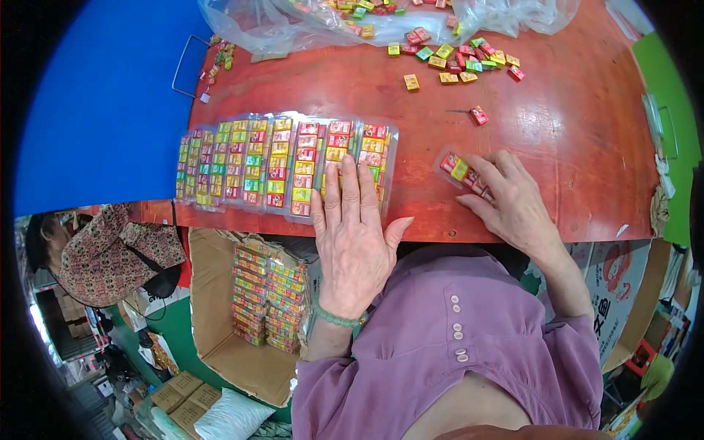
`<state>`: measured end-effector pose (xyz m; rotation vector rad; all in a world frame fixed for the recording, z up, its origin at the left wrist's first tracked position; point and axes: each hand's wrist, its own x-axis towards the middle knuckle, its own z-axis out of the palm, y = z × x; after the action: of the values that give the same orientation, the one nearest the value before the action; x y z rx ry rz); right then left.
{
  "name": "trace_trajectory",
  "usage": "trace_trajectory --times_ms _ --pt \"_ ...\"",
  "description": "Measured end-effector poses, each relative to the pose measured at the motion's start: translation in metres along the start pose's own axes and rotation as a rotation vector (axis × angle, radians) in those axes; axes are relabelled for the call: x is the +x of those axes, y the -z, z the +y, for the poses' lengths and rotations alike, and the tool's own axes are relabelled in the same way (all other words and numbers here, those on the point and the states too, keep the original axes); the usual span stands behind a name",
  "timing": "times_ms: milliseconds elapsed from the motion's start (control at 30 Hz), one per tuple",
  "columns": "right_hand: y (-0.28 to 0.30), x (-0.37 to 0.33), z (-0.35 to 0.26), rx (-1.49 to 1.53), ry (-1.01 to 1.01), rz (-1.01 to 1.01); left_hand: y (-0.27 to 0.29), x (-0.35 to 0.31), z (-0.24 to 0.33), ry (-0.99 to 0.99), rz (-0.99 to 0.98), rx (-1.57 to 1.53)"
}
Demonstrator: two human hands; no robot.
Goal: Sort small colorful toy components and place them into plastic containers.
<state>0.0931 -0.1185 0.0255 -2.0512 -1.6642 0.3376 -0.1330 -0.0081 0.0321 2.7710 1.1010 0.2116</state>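
Note:
My left hand (353, 253) lies flat, fingers stretched, over the right end of a row of clear plastic trays (394, 165) on the red table. Columns of small red, yellow and green boxes (279, 161) fill these trays. Some boxes are hidden under the fingers. To the right, my right hand (517, 209) grips a short clear plastic tray (443, 155) between thumb and fingers, close to the table's front edge. Red and yellow boxes show in it; its right end is covered by the hand. A single red box (479, 115) lies just beyond it.
Loose small boxes (469, 62) are scattered at the back, beside a clear plastic bag (506, 15) holding more. Below the table's front edge, a cardboard carton (213, 323) holds stacked filled trays (268, 293). A person in a patterned top (110, 257) is at the left.

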Motion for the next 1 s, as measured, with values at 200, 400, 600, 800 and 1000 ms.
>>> trace_trajectory --times_ms 200,400,600,800,1000 --pt "-0.020 0.025 -0.022 0.304 -0.194 -0.031 -0.006 0.001 -0.005 -0.003 -0.009 0.008" --pt "-0.034 0.037 -0.030 0.572 -0.252 -0.027 -0.009 0.003 -0.004 -0.005 0.005 0.019" --pt "-0.057 0.034 -0.022 0.397 -0.005 0.093 -0.012 0.002 -0.001 -0.017 0.026 0.063" --pt "-0.060 0.031 -0.034 0.613 -0.114 0.070 -0.009 0.002 0.001 -0.060 0.022 0.145" --pt "-0.030 0.027 -0.012 0.564 -0.054 0.030 -0.005 0.005 0.006 -0.096 0.085 0.157"
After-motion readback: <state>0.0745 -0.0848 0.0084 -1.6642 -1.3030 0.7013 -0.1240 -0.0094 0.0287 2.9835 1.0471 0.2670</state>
